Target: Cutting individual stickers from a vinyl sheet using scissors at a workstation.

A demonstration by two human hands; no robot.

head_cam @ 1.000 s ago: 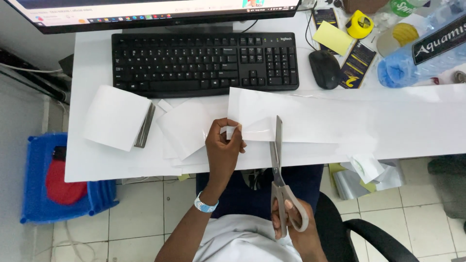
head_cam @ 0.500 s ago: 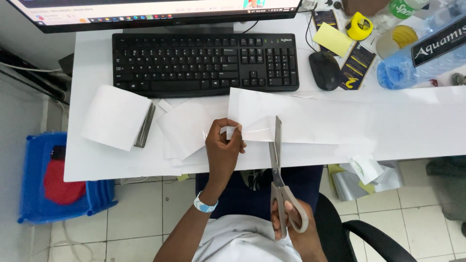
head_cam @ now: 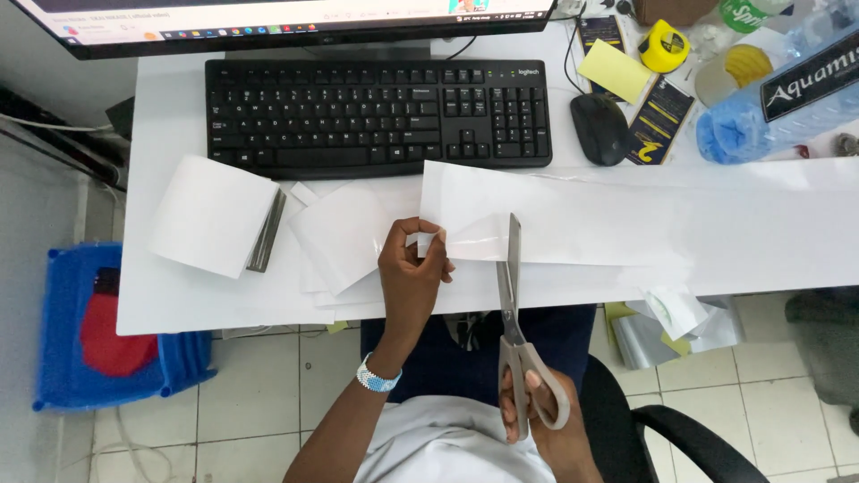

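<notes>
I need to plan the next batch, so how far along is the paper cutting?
Done: cut white pieces lie stacked left of the left hand. In hand: it pinches the long white sheet at its left end while the right hand works the scissors into it. Left: most of the sheet, rightward, is uncut.

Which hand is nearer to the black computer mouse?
Left. The left hand pinches the white sheet on the desk, below-left of the mouse. The right hand holds scissors far below it.
</notes>
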